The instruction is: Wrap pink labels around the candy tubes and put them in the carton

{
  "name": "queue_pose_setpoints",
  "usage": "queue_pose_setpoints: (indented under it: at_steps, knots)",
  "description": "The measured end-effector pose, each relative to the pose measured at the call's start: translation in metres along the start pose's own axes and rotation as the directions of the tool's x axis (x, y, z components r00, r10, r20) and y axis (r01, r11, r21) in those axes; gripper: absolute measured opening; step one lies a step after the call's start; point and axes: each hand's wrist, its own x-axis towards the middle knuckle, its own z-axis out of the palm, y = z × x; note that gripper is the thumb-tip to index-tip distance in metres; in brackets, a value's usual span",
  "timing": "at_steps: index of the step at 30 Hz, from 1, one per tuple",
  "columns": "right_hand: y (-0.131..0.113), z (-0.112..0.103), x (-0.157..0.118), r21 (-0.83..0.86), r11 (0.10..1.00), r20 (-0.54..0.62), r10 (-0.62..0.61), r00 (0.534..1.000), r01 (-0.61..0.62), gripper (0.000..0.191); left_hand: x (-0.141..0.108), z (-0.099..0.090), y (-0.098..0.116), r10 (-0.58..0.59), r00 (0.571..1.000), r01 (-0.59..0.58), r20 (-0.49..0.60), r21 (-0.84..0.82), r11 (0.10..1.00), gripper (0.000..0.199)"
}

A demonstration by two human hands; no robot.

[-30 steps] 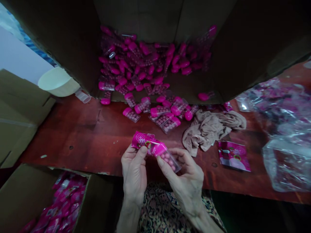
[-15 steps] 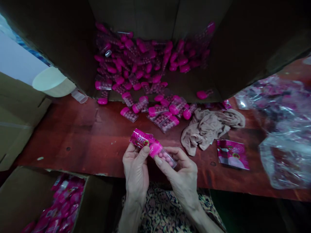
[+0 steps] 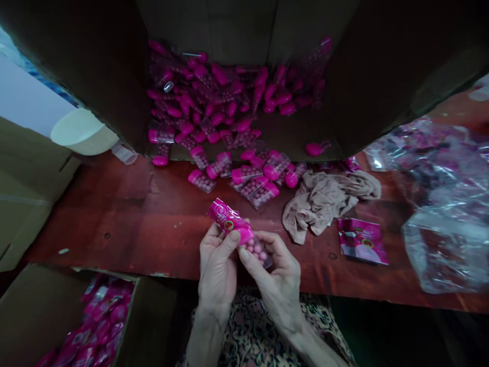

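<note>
1. Left hand (image 3: 219, 272) closed on a pink printed wrapper (image 3: 226, 216), thumb on top; right hand (image 3: 277, 280) pinches a clear tube (image 3: 255, 250) of pink balls. Neither released.
2. Tube lies aslant between the 2 hands, above the red table's (image 3: 145, 244) near edge, pink cap against the wrapper. Cap's depth inside: cannot tell.
3. Grips at opposite ends, probably so the 2 pieces stay aligned.
4. Loose tubes (image 3: 246, 176) lie by the big carton's (image 3: 382, 66) opening, likely for easy reach.
5. Crumpled cloth (image 3: 324, 199) and 1 flat packet (image 3: 364, 242) at right, seemingly aside from the working spot.
</note>
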Motion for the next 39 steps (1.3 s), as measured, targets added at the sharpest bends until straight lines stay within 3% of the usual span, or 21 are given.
queue_pose_setpoints:
  at_steps: [4,11,18,22,26,31,39]
  knots:
    - [0.002,0.000,-0.003,-0.033,0.998,-0.012,-0.046,0.999,0.045,0.018,-0.002,0.000,0.002,-0.066,0.998,0.066,0.011,-0.005,0.998,0.018]
    - [0.001,-0.003,-0.003,0.048,0.999,0.059,0.020,0.998,-0.023,0.017,-0.004,-0.004,0.006,-0.028,0.997,0.024,0.069,0.052,0.998,0.024]
    - [0.001,-0.005,-0.001,-0.133,0.980,-0.026,-0.153,0.988,0.149,0.018,-0.005,-0.002,0.005,-0.067,0.994,0.064,0.082,0.035,0.997,0.020]
    - [0.004,-0.004,0.003,-0.103,0.995,0.107,0.001,0.994,0.010,0.037,0.001,-0.007,0.006,-0.038,0.999,0.038,0.030,0.000,0.999,0.020]
    - [0.004,-0.001,0.003,-0.121,0.986,0.288,0.146,0.946,-0.115,0.023,0.003,-0.011,0.008,-0.032,0.999,0.032,-0.024,-0.012,0.999,0.016]
    - [0.003,0.000,0.001,-0.093,0.985,0.275,0.169,0.946,-0.148,0.024,-0.002,-0.007,0.009,-0.134,0.990,0.136,-0.047,0.038,0.990,0.021]
    - [0.005,-0.002,-0.003,-0.021,0.983,0.214,0.184,0.959,-0.184,0.022,-0.012,0.001,0.000,-0.090,0.990,0.092,-0.104,0.013,0.996,0.017]
